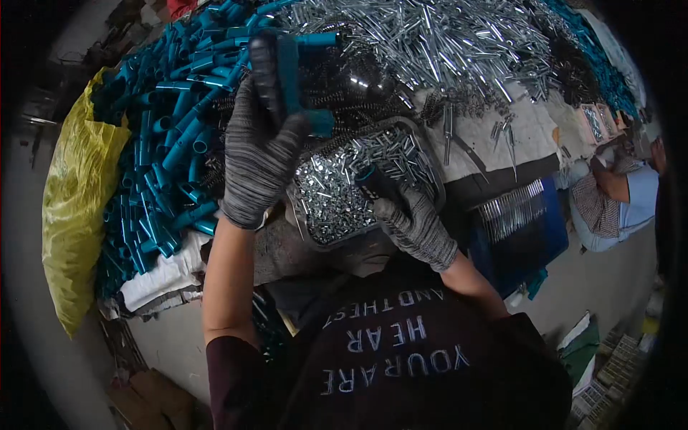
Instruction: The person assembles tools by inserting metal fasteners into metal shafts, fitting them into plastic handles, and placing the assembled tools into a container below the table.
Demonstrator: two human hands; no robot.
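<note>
My left hand point(261, 154), in a grey striped work glove with dark fingers, is raised over the heap of teal tubes. Its fingers are closed around a teal tubular piece point(289, 72), partly hidden and a little blurred. My right hand point(419, 226), gloved alike, is closed on a short teal tube point(369, 179) whose open end points up and left. Under and beside the right hand stands a clear plastic tub point(430, 161) filled with small shiny metal parts point(330, 197). Dark coil springs point(344, 82) lie between the left hand and the metal rods.
Teal tubes point(168, 136) are heaped at left beside a yellow sack point(75, 193). Silvery rods point(437, 43) are piled at the back. Pliers point(469, 154) and tweezers point(511, 147) lie on the cloth at right, near a blue tray point(523, 244). Another person point(609, 193) sits at far right.
</note>
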